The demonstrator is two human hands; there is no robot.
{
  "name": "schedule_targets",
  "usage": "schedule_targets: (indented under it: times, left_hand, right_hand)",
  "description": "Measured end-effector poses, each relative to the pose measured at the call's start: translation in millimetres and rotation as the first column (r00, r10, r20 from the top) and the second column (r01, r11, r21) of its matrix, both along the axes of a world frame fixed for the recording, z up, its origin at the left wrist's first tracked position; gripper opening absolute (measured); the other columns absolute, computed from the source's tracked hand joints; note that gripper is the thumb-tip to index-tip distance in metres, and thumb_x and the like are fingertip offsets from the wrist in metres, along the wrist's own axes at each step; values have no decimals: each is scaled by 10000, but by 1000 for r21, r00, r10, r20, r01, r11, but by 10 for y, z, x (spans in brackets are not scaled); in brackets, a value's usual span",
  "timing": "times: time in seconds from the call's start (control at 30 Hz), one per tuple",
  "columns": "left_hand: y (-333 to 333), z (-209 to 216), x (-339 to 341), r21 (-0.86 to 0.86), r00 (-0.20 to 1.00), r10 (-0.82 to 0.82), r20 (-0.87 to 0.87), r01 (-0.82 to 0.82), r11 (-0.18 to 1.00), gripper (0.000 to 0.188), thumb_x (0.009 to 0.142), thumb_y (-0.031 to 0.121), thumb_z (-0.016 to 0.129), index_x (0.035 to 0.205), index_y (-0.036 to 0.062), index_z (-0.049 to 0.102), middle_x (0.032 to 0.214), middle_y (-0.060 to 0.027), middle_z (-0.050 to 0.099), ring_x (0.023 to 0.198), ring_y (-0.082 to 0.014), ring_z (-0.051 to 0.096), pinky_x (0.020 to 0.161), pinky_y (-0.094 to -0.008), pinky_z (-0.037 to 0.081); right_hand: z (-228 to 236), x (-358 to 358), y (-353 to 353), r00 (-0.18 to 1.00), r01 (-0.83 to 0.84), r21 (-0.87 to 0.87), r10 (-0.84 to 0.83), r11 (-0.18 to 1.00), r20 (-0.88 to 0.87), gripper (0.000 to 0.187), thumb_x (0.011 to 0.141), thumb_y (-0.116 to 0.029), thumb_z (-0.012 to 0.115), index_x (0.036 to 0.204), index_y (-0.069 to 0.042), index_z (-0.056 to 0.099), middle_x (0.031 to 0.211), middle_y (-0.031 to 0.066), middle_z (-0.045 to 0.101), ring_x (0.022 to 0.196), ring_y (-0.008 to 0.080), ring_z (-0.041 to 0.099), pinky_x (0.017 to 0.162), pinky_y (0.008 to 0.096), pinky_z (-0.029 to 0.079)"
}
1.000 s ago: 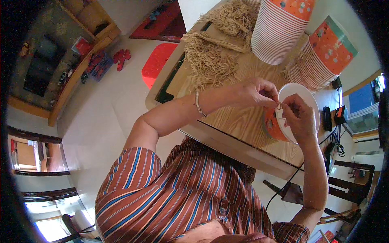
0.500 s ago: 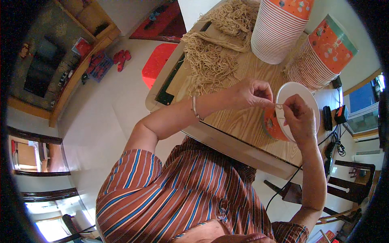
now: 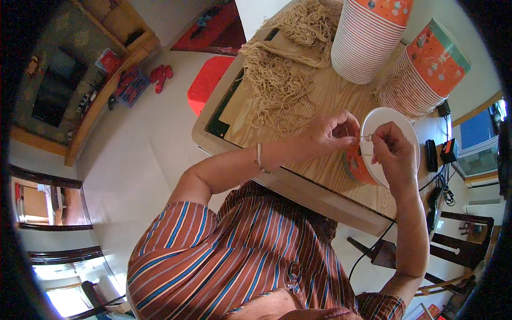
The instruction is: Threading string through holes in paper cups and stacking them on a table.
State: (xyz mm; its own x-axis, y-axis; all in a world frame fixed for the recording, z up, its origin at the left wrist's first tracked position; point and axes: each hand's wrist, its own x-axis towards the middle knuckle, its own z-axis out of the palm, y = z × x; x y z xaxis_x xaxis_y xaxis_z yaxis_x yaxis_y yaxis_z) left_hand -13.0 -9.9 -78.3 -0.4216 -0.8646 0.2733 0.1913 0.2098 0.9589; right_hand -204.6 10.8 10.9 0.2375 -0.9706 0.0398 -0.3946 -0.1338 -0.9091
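Note:
A thin beige string (image 3: pixel 366 138) runs between my two hands at the left rim of an orange paper bucket (image 3: pixel 357 165) with a white inside. My left hand (image 3: pixel 336 130) pinches one part of the string with thumb and forefinger. Over the mouth of the bucket, my right hand (image 3: pixel 393 151) is closed on the string, where a small loop or knot shows by the fingertips. Left of the hands, a loose heap of beige string (image 3: pixel 277 85) lies tangled on the wooden table (image 3: pixel 314 165).
A tall stack of paper buckets (image 3: pixel 368 42) stands at the far side, with a second, tilted stack (image 3: pixel 426 74) to its right. Black cables (image 3: pixel 442 184) and a small black box (image 3: pixel 450 150) lie at the right edge. A red stool (image 3: pixel 208 82) stands beyond the table's left edge.
My left hand has shifted slightly down and left, its forearm lower too. The right hand stays nearly in place, still holding the string.

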Motion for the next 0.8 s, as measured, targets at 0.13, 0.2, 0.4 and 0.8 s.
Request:
schedule_targets:
  times: [0.13, 0.2, 0.4, 0.8]
  left_hand:
    - [50, 57, -18, -42, 997, 69, 42, -67, 997, 205, 860, 142, 665, 1021, 46, 583, 825, -5, 607, 753, -73, 562, 669, -247, 493]
    - [82, 127, -25, 14, 996, 79, 49, -79, 997, 208, 857, 143, 668, 1019, 44, 585, 824, -2, 609, 752, -73, 566, 669, -245, 495]
    - [91, 183, -65, 36, 994, 64, 93, -67, 997, 205, 886, 164, 674, 1035, 67, 573, 909, 10, 605, 849, -77, 582, 799, -250, 499]
    - [100, 65, -55, 1, 994, 111, 11, -111, 994, 140, 901, 177, 648, 950, 63, 582, 849, 7, 599, 794, -73, 573, 738, -244, 489]
  right_hand:
    - [-46, 19, -41, 999, -21, 39, 19, 999, 40, 71, 898, -74, 576, 847, -26, 565, 716, 4, 573, 605, 65, 535, 502, 232, 471]
    - [-49, 25, -40, 999, -21, 64, 20, 998, 26, 72, 898, -76, 576, 849, -25, 569, 725, 5, 575, 608, 65, 533, 502, 233, 470]
    - [13, 14, -10, 993, -19, 143, 3, 990, 115, 57, 889, -79, 588, 854, -34, 579, 701, 1, 563, 600, 72, 533, 519, 230, 472]
    - [5, 16, -20, 991, -17, 178, -7, 984, 136, 40, 888, -64, 574, 855, -43, 567, 694, -4, 545, 590, 66, 514, 522, 227, 460]
